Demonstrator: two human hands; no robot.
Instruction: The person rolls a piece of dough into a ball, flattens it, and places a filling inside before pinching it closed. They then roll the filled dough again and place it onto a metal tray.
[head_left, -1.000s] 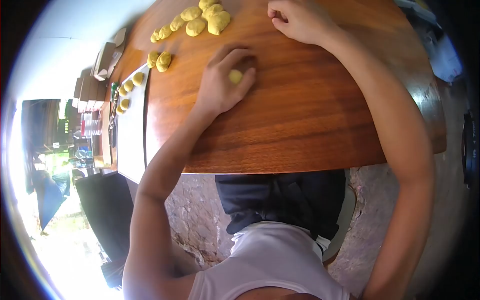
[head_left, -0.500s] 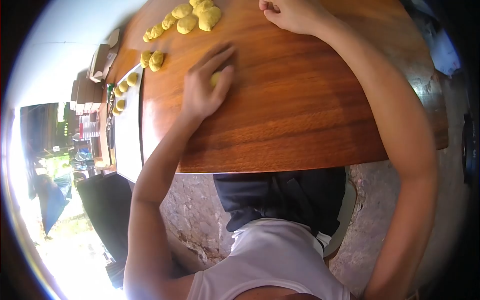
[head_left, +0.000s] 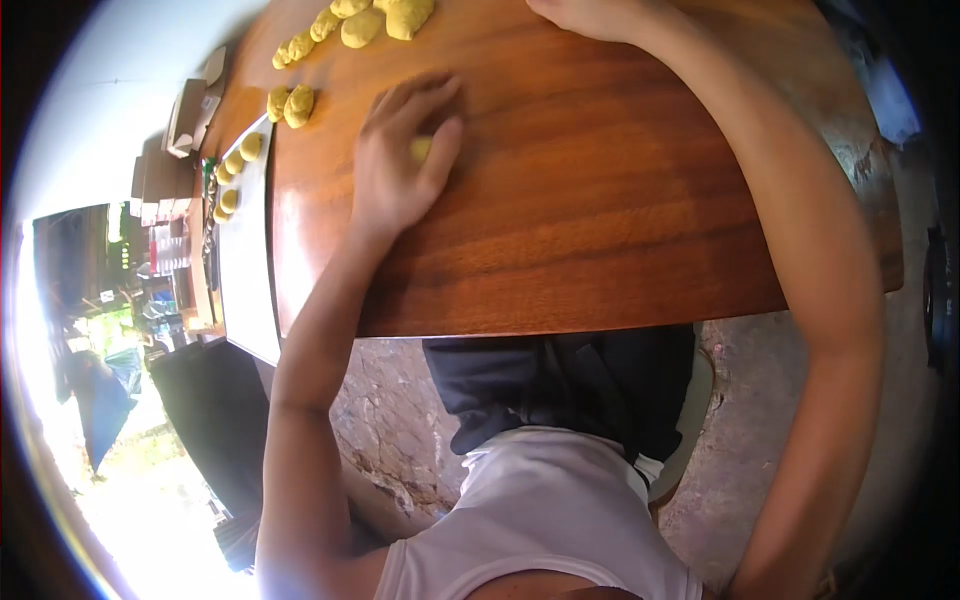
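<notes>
My left hand (head_left: pixel 400 155) is curved over a small yellow dough ball (head_left: pixel 421 149) on the wooden table (head_left: pixel 560 220). Its fingers are slightly blurred, and most of the ball is hidden beneath the palm. At the top edge of the view lies my right hand (head_left: pixel 590 14), its fingers mostly cut off by the frame. Between the hands, toward the far side, sits a cluster of uneven yellow dough lumps (head_left: pixel 361 30). Two more lumps (head_left: pixel 298 105) touch each other to the left of my left hand.
A pale tray (head_left: pixel 248 265) at the table's left edge carries several smooth round dough balls (head_left: pixel 250 147). Cardboard boxes (head_left: pixel 165 180) stand beyond it. The table's front edge runs just before my lap, and a dark panel (head_left: pixel 212 420) stands at lower left.
The view has shifted, so table and dough appear slightly higher and further left. My left hand still covers the dough ball, its fingers blurred. More of my right hand is now outside the frame.
</notes>
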